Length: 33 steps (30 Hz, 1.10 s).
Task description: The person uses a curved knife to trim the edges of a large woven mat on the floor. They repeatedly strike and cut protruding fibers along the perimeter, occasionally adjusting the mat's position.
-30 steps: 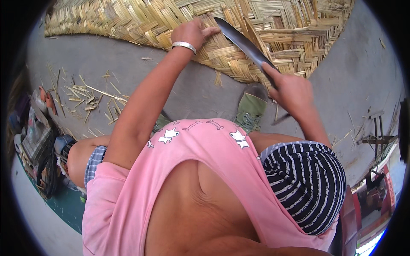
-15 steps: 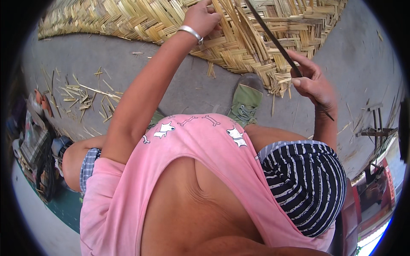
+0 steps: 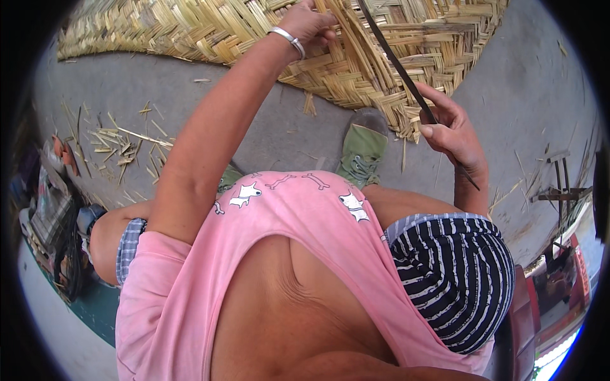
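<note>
A woven reed mat [image 3: 210, 32] in a yellow-straw herringbone pattern lies across the top of the view. My left hand [image 3: 309, 28], with a bracelet at its wrist, is on the mat, fingers curled and pinching at loose reed strips [image 3: 359, 38]. A long, thin, dark rod [image 3: 401, 71] slants from the top edge down through my right hand [image 3: 452, 130], which grips it between thumb and fingers. Its lower end pokes out below the palm, near the wrist; its upper end lies out of view. The right hand is just beside the mat's near corner.
Reed scraps [image 3: 121, 146] litter the grey floor [image 3: 210, 120] to the left. A green shoe [image 3: 362, 152] stands close to the mat's edge. Bags and other clutter [image 3: 54, 209] are at far left, and a dark metal frame [image 3: 562, 190] at far right.
My right hand has shifted left and slightly down, carrying the rod with it. My left hand has moved a little to the right along the loose reed strips.
</note>
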Motion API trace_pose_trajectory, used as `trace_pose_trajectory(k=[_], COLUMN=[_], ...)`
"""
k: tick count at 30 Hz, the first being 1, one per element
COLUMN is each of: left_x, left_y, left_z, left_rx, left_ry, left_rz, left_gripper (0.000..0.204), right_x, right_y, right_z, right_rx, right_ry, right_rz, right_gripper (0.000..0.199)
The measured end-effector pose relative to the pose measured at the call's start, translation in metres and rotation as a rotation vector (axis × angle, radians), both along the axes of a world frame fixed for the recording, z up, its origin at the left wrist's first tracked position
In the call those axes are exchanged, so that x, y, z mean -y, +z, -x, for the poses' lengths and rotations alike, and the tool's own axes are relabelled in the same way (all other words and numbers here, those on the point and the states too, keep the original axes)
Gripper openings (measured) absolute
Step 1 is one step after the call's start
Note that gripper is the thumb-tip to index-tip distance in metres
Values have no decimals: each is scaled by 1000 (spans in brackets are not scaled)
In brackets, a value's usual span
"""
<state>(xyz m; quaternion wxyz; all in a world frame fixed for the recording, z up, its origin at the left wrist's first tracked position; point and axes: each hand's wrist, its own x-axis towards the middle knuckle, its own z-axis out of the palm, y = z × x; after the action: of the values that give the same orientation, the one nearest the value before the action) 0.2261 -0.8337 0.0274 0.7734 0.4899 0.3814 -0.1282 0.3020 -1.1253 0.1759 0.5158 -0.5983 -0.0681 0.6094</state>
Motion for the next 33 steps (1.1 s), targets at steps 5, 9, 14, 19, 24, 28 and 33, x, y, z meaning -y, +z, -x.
trace_pose_trajectory(k=[5,9,14,19,24,28,33], left_x=[-3,17,19,4,13,23,25], left_y=[39,34,42,27,4,10,17], left_z=[-4,-6,9,35,38,38,45], left_rx=[10,64,142,4,27,-71,-41], left_ry=[-157,-226,-150,22,185,250,279], left_rz=[220,-39,3,-102,-185,-234,-221], left_gripper=[13,15,14,22,16,30,28], right_x=[7,5,7,-5,-18,-24,-35], right_y=[-6,-10,-6,2,-6,-13,-12], right_z=[3,6,0,3,-3,-16,-28], right_rx=[-18,-8,-60,25,97,227,503], right_ry=[-41,-72,-35,104,281,427,635], right_rz=[0,-11,-54,-36,14,201,287], right_gripper=[69,69,70,68,64,62,60])
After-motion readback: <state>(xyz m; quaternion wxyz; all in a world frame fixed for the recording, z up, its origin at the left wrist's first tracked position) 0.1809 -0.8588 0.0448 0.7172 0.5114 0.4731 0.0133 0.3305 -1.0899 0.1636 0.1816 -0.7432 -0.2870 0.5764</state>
